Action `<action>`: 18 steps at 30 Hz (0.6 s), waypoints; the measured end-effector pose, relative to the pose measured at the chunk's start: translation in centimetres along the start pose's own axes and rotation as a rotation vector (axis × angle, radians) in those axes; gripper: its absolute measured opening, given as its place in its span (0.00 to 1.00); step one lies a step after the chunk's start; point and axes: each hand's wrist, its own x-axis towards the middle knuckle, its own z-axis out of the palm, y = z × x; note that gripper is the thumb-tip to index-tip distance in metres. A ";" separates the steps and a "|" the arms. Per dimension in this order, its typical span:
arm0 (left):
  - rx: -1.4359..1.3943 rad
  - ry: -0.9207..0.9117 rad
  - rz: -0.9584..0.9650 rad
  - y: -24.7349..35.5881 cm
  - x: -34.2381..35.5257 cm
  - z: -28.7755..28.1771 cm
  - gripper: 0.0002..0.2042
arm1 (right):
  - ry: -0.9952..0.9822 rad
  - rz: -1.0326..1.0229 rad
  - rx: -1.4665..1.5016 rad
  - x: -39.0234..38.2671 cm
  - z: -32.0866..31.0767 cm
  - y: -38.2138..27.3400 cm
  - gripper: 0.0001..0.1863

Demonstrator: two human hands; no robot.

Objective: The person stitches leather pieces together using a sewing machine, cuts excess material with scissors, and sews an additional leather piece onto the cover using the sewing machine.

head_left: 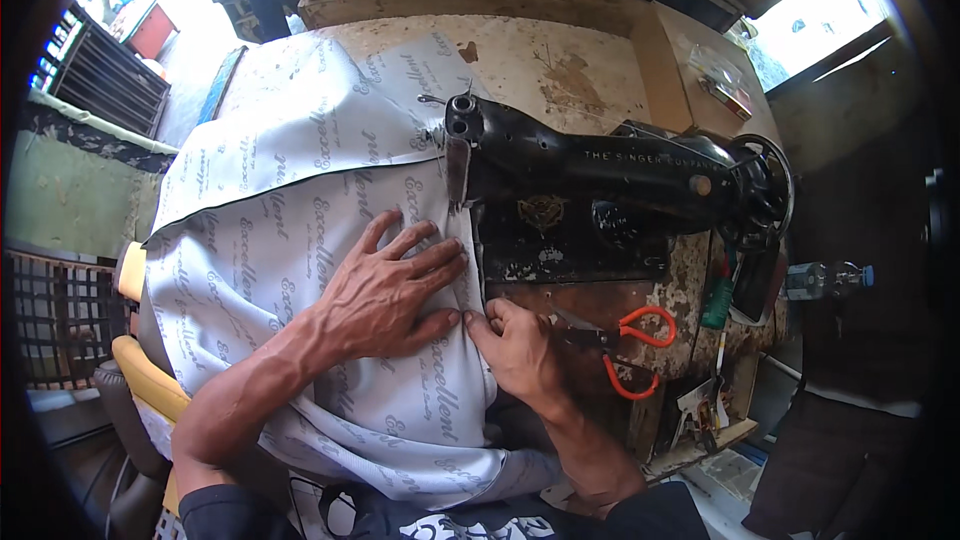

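A worn table (545, 55) filled the middle of the view. White cloth (310, 180) with grey script covered its left half; one layer was folded over the far part, the right edge ran down from the machine's needle end, and the near end drooped toward the person's body. The black sewing machine (600, 155) lay across the table to the right, its wheel at the far right end. At lower right, a wooden tray (700, 450) held assorted tools.

The left hand (392, 290) lay flat on the cloth, palm down, fingers loosely spread, gripping nothing. Just beside it, the right hand (515, 345) was mostly closed, thumb and forefinger pinching the cloth's right edge below the machine head.

To its right lay scissors (648, 328) with orange handles. A clear bottle (825, 280) with a blue cap lay farther right. A green handle (716, 302) showed between scissors and bottle.
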 end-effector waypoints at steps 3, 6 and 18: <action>0.045 -0.046 0.000 0.0 0.4 0.0 0.29 | -0.006 -0.007 0.015 0.6 -0.1 -0.2 0.19; 0.067 -0.020 0.025 0.0 0.5 0.1 0.29 | -0.063 0.041 0.014 1.0 -0.4 0.0 0.19; 0.092 -0.032 0.021 1.7 0.7 -0.8 0.30 | 0.356 -0.837 -0.149 16.1 -4.9 -0.6 0.19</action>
